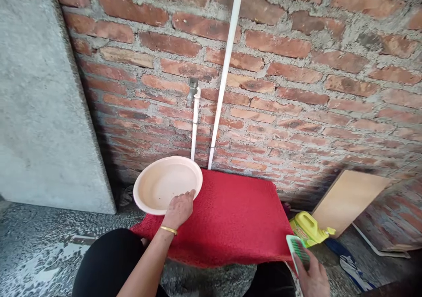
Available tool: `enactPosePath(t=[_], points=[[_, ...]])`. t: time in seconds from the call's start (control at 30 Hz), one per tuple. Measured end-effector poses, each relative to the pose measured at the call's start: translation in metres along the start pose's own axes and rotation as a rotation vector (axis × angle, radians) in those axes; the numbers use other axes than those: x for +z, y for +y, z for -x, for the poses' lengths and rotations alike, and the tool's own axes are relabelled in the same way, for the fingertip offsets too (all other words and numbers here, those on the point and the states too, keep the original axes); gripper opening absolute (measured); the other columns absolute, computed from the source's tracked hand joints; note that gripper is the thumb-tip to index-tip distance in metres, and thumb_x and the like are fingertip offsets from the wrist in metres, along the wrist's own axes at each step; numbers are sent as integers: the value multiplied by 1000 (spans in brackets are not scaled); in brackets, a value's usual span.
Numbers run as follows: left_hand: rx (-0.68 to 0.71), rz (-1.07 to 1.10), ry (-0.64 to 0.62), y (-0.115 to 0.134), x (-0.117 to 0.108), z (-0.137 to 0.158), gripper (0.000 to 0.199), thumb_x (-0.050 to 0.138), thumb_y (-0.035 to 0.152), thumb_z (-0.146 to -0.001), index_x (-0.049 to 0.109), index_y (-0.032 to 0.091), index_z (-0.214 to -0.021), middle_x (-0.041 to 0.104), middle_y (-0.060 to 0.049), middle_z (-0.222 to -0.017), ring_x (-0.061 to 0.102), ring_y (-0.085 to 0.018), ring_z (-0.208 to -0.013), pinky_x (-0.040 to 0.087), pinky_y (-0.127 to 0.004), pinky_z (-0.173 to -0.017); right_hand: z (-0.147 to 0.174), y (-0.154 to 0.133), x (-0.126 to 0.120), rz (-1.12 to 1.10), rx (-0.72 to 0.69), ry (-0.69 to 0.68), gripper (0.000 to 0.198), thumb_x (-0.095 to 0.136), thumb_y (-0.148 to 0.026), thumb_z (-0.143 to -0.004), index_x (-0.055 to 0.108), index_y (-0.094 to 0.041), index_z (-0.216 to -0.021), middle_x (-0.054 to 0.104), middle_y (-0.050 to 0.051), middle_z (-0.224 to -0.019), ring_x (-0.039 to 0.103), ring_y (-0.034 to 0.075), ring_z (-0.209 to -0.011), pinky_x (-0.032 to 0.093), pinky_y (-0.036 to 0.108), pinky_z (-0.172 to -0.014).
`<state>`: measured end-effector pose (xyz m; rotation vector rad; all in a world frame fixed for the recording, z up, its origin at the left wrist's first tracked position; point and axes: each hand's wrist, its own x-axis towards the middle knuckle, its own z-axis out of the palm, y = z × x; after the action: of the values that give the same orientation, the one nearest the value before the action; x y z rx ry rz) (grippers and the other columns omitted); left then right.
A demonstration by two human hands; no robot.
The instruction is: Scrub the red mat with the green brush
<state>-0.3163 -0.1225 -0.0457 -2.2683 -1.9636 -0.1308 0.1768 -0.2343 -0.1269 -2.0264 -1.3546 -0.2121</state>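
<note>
My left hand (pixel 180 209), with a gold bangle at the wrist, is closed on the near right rim of a pale pink basin (pixel 141 196). The basin is tilted towards me, and a few dark specks show inside it. Beneath it, a red cloth (pixel 240 213) lies spread over a flat, low surface. At the lower right, my right hand (pixel 313 273) grips a green and white scrubbing brush (pixel 298 248), its green bristles facing up and left. The brush is beside the right front corner of the cloth.
A yellow jug (pixel 308 229) stands right of the cloth, near a leaning board (pixel 351 200) and blue-and-white footwear (pixel 354 270). White pipes (pixel 226 64) run down the brick wall (pixel 286 90). A grey slab (pixel 49 99) leans at left above wet floor (pixel 39 253).
</note>
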Motion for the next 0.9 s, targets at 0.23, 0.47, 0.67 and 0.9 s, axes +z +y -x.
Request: enactPosePath(t=[0.23,0.47,0.67,0.9], points=[[-21,20,30,4,-2,1,43,36,11,-97,57,14,-134,70,-14,-95,70,-25,-87,53,-38,-77,2,-61,19,-215,-50,-128,60,49,-77,-78,63,-31,-113,70,9,-99,67,36,-92,55,55,-83],[-26,29,44,4,-5,2,39,39,9,-94,58,16,-128,69,-11,-90,70,-23,-84,52,-35,-75,56,-238,65,-361,-612,-504,31,55,-44,-93,63,-35,-122,67,3,-120,64,23,-109,53,39,-94],[-1,28,78,2,-1,3,40,42,10,-95,56,14,-131,68,-12,-94,69,-25,-86,52,-37,-76,82,-313,83,-243,-788,-666,35,62,-29,-90,63,-33,-124,64,5,-121,60,25,-111,48,44,-100],[6,4,73,0,7,3,41,39,10,-96,56,14,-132,68,-12,-92,69,-23,-84,53,-35,-74,50,-259,94,-189,-661,-527,36,58,-32,-92,60,-34,-128,62,4,-123,60,23,-108,49,42,-96]])
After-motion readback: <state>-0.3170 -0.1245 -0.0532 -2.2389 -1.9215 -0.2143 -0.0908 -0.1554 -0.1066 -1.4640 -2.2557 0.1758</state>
